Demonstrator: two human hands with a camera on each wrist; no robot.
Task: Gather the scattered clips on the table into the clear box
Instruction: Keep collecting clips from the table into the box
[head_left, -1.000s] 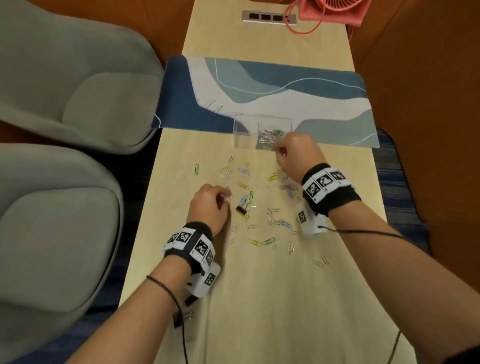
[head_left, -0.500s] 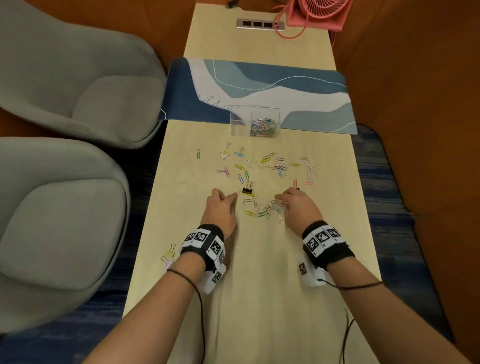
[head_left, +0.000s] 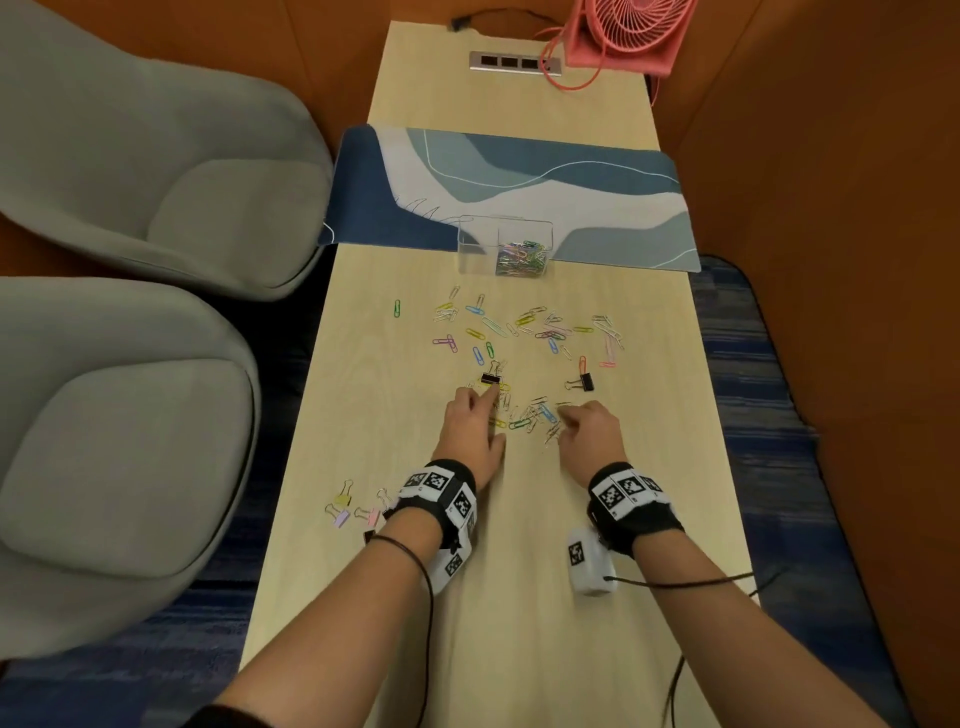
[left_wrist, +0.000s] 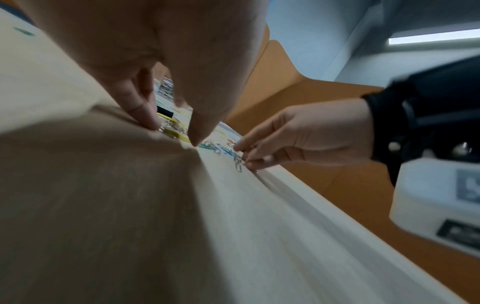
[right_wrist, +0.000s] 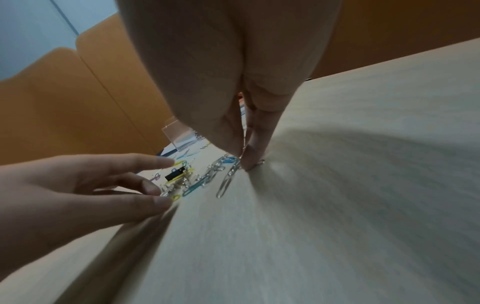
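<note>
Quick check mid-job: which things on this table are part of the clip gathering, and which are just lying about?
Part of the job:
- clear plastic box, some clips already inside
- scattered coloured wire paper clips
- black binder clips
- pastel binder clips
- left hand, right hand

Lying about:
- blue patterned desk mat
- pink desk fan
- grey chairs

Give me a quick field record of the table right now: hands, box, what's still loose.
left hand: fingers extended, tips on the table at the near pile of paper clips
right hand: fingers curled, pinching clips at the pile's right edge
clear box: on the blue mat's near edge, coloured clips in its right half
loose clips: many between box and hands
black binder clips: two, and
pastel binder clips: beside left wrist
</note>
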